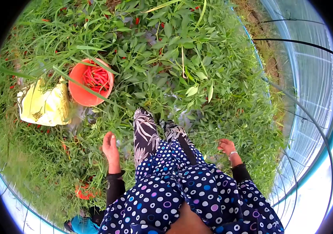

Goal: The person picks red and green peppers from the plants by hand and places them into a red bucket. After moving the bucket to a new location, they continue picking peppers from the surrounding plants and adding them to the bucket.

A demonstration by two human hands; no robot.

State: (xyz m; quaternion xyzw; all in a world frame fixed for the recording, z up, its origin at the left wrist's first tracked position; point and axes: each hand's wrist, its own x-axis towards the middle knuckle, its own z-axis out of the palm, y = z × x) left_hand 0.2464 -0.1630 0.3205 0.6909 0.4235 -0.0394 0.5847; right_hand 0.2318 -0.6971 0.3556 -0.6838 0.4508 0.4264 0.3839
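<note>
Chillies [96,77] lay heaped in the orange basin [77,94], ahead to our left. They were likely light and thin-skinned, best pinched at the stalk. Our left hand [110,147] hung empty, fingers together; our right hand [226,146] curled among leaves [209,126] — whether it pinched anything, we couldn't tell.

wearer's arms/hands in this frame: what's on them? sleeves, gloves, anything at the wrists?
No gloves on either hand. The left hand comes out of a black left sleeve. The right hand has a matching black right sleeve and a thin pale bracelet at the wrist. No markings show on the sleeves.
</note>
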